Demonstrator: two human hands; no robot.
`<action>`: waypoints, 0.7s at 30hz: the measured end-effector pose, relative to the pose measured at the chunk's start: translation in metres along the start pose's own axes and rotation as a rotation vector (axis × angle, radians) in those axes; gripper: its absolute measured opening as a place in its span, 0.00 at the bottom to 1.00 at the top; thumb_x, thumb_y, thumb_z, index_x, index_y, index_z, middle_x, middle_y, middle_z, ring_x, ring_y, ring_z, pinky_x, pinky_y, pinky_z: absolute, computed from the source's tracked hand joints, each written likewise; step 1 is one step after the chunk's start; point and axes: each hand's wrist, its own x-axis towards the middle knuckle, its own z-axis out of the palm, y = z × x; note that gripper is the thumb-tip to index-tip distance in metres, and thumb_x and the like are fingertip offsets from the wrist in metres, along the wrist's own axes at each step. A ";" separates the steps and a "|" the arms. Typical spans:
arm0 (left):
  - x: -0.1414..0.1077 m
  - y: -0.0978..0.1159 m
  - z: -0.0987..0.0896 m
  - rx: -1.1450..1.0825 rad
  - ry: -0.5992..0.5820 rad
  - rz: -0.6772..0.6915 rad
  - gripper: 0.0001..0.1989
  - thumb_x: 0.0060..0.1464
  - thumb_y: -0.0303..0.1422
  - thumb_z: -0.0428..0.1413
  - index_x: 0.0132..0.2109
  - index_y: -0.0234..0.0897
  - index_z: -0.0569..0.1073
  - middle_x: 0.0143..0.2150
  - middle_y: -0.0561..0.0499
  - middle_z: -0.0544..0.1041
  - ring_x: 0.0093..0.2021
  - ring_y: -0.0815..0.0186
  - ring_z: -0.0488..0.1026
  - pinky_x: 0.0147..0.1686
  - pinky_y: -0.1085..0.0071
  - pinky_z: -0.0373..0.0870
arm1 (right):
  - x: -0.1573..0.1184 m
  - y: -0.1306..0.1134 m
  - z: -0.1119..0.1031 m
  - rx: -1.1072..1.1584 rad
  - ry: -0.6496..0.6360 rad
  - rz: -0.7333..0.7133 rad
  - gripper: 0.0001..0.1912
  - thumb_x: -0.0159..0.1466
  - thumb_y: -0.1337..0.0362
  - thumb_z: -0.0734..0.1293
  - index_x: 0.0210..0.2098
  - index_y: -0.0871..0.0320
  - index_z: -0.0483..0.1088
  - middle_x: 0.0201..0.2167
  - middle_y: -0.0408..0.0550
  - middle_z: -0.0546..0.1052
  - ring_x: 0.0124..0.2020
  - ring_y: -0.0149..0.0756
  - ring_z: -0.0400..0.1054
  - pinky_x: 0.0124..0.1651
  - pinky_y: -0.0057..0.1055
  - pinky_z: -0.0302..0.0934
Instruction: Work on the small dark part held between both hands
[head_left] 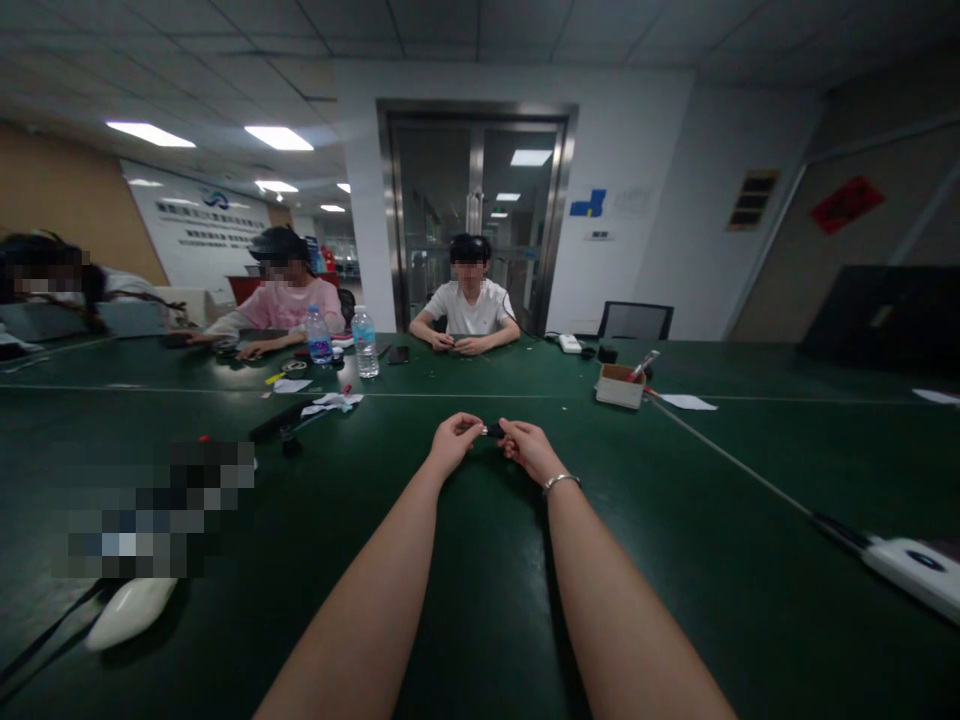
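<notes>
Both my hands meet over the green table [487,560], arms stretched forward. Between them is a small dark object [493,431] with a light, shiny left end. My left hand [454,443] pinches that light end between thumb and fingers. On the other side, my right hand [531,450] grips the dark end, with a silver bracelet [562,484] round the wrist. The object lies roughly level; its finer shape is too small to make out.
An open box [620,388] stands beyond my right hand. Two water bottles [365,343] stand back left, near papers [332,402]. A white device [915,570] with a cable lies at right, a white object [133,612] at left. Several people sit across the table.
</notes>
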 end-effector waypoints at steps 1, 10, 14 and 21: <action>-0.001 0.002 0.000 -0.002 0.005 -0.008 0.14 0.44 0.40 0.59 0.36 0.33 0.73 0.34 0.48 0.74 0.31 0.69 0.69 0.25 0.76 0.64 | 0.000 0.001 0.000 0.005 -0.001 0.003 0.17 0.51 0.55 0.72 0.26 0.63 0.68 0.17 0.44 0.71 0.15 0.22 0.60 0.17 0.19 0.55; 0.000 0.001 0.000 -0.062 0.029 -0.009 0.19 0.40 0.39 0.63 0.39 0.33 0.72 0.41 0.44 0.75 0.37 0.65 0.73 0.33 0.73 0.68 | 0.004 0.004 -0.003 0.024 -0.010 0.000 0.17 0.50 0.54 0.73 0.26 0.63 0.69 0.17 0.44 0.71 0.16 0.23 0.61 0.18 0.20 0.56; 0.001 -0.002 0.003 0.006 0.006 -0.114 0.19 0.51 0.45 0.54 0.41 0.32 0.70 0.32 0.47 0.75 0.23 0.71 0.70 0.22 0.76 0.63 | 0.005 0.005 -0.002 0.029 -0.006 0.002 0.17 0.50 0.55 0.73 0.26 0.63 0.69 0.17 0.44 0.71 0.16 0.22 0.61 0.18 0.20 0.56; 0.001 -0.004 0.002 0.080 -0.013 -0.030 0.16 0.49 0.40 0.56 0.41 0.34 0.71 0.30 0.50 0.73 0.24 0.72 0.68 0.22 0.78 0.62 | 0.003 0.003 -0.001 0.030 -0.006 0.004 0.16 0.50 0.56 0.73 0.26 0.63 0.69 0.17 0.44 0.70 0.16 0.22 0.60 0.18 0.20 0.56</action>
